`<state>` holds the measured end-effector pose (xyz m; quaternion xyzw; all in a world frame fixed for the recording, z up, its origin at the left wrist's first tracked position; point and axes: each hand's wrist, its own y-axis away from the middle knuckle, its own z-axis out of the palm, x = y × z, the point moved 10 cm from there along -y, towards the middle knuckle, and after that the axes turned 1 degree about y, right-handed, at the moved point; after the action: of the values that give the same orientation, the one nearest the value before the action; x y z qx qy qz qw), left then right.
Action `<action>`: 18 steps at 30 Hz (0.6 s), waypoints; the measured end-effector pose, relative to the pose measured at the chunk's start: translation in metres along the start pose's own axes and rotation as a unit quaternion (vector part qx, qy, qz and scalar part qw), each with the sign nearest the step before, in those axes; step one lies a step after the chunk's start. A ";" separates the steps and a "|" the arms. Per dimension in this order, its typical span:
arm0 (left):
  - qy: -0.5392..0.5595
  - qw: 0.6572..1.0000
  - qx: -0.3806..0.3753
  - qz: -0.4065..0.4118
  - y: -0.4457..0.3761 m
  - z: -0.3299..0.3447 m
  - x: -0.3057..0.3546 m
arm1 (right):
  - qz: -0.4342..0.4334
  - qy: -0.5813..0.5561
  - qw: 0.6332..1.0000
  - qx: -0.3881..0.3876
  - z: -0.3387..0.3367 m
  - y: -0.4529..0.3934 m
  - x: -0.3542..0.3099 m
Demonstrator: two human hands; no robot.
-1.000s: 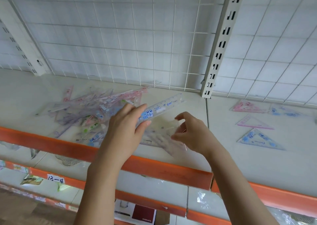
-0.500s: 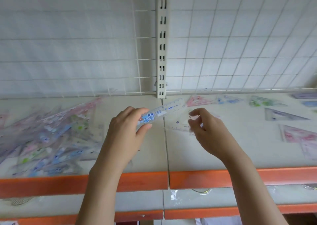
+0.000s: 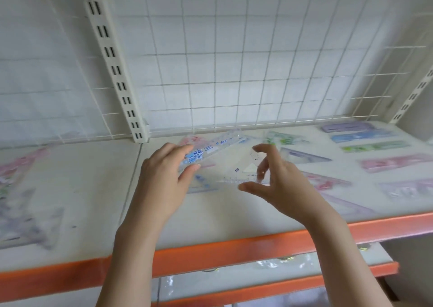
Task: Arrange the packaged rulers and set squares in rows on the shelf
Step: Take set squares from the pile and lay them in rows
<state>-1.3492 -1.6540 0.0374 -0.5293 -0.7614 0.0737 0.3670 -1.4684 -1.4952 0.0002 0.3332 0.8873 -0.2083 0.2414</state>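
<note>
Left hand [image 3: 164, 180] grips ruler [image 3: 210, 148]; right hand [image 3: 278, 182] pinches set square [image 3: 243, 168].

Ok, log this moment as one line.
left hand: grips packaged ruler | right hand: pinches clear set square | both above shelf | rows started at right

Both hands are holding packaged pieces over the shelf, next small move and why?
Probably lower the clear set square, which the right hand holds, onto bare shelf below it. Set squares and rulers already lie in rows to the right; the left hand grips a ruler.
</note>
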 end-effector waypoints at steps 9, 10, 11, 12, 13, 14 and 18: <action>-0.006 0.999 0.009 -0.044 -0.016 0.065 0.052 | -0.044 -0.031 0.999 0.006 -0.058 0.001 0.076; -0.007 0.999 0.010 -0.052 -0.016 0.069 0.056 | -0.047 -0.032 0.998 0.007 -0.063 0.001 0.083; -0.009 0.998 0.014 -0.057 -0.016 0.072 0.060 | -0.050 -0.032 0.998 0.007 -0.067 0.000 0.089; -0.012 0.998 0.017 -0.062 -0.015 0.075 0.063 | -0.051 -0.033 0.998 0.008 -0.071 -0.001 0.095; -0.015 0.997 0.020 -0.067 -0.014 0.078 0.065 | -0.050 -0.035 0.998 0.008 -0.073 -0.002 0.101; -0.017 0.997 0.022 -0.072 -0.014 0.081 0.067 | -0.047 -0.036 0.998 0.009 -0.075 -0.002 0.107; -0.021 0.996 0.009 -0.083 -0.016 0.093 0.069 | -0.030 -0.043 0.999 0.012 -0.076 -0.001 0.127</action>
<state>-1.4322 -1.5764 0.0120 -0.4594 -0.8097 0.0610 0.3600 -1.5747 -1.3934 -0.0114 0.3002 0.8832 -0.2400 0.2688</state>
